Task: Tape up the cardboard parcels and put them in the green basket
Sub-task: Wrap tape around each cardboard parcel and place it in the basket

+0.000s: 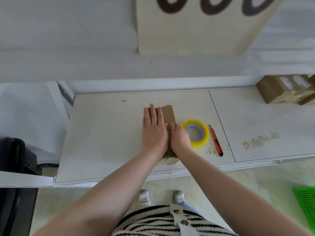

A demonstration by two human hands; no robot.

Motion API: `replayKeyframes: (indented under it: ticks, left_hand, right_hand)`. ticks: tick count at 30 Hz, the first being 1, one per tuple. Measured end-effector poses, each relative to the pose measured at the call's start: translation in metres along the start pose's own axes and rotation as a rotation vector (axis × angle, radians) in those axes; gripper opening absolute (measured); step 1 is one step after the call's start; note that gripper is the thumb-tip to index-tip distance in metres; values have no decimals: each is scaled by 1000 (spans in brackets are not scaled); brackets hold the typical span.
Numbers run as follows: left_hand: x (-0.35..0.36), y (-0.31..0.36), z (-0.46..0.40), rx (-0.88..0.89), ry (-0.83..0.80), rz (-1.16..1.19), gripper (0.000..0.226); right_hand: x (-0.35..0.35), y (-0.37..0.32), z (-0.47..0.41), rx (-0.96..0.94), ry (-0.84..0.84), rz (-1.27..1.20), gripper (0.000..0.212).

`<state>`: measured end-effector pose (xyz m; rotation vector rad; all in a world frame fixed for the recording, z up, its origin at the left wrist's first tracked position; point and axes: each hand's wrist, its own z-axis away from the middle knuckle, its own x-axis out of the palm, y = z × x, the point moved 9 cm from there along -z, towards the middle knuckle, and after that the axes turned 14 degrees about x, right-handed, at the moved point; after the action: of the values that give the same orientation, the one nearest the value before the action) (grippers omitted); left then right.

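small brown cardboard parcel (168, 116) sits mid white counter (102, 133). left hand (154, 132) flat, pressing its top; right hand (179, 138) curled over its right edge. risks: tape creasing, parcel bumping yellow tape roll (196, 133).

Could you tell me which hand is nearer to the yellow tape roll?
Right. The right hand touches the tape roll; the left hand lies flat on the cardboard parcel, farther left.
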<state>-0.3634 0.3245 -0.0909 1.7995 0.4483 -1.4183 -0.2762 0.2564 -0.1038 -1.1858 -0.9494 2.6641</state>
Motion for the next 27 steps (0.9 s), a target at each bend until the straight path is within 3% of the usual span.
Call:
replayKeyframes:
  ticks: [3, 7, 9, 14, 19, 22, 24, 25, 27]
  left_hand:
    - [-4, -3, 2, -38, -25, 69, 59]
    - [-5, -30, 16, -300, -200, 295, 70]
    - [-14, -33, 22, -351, -209, 401, 80]
    - [-38, -8, 16, -306, -58, 471, 101]
    - [-32, 41, 3, -246, 34, 743, 96]
    - [-22, 85, -8, -154, 35, 958, 93]
    - [-16, 120, -15, -73, 29, 1057, 93]
    - [-12, 140, -19, -26, 13, 1082, 93]
    - [2, 174, -24, 42, -37, 1119, 88]
  right_hand:
    - [-2, -2, 3, 0, -23, -30, 39]
    - [-1, -1, 13, 75, -271, -454, 37]
    - [-3, -6, 23, 26, -337, -516, 33]
    - [-41, -16, 35, -191, -178, -379, 31]
    - [-104, 14, 26, -201, -56, -450, 29]
    - [-153, 59, 12, -85, 73, -502, 50]
    - [-172, 96, 3, 90, 12, -585, 74]
    - [-180, 116, 1, 165, -43, -635, 75]
    - [-199, 147, -3, 236, -117, -747, 55]
